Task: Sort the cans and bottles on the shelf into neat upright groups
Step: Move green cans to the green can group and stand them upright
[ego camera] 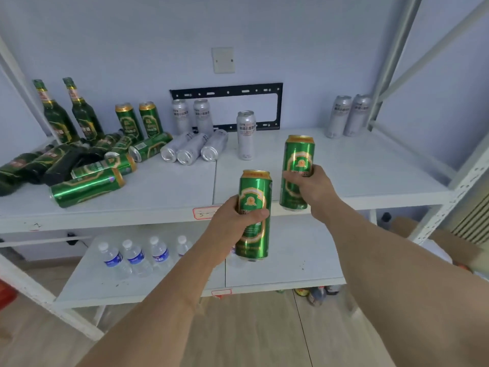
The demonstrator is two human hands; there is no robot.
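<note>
My left hand (234, 219) grips a green can (254, 197) upright in front of the shelf's front edge. My right hand (308, 186) grips a second green can (299, 157) upright over the white shelf (357, 165). On the left, two green bottles (68, 112) stand at the back with two upright green cans (139, 119). Fallen green bottles (31, 165) and fallen green cans (87, 186) lie in front of them. Two silver cans (191, 115) stand mid-back, three silver cans (194, 149) lie flat, one silver can (246, 135) stands alone, and another pair of silver cans (348, 116) stands far right.
A lower shelf (291, 260) carries several water bottles (135, 256). A black metal bracket (227, 92) hangs on the wall behind. White shelf posts (391, 56) rise at the right. Cardboard (449, 242) sits at the lower right over a wooden floor.
</note>
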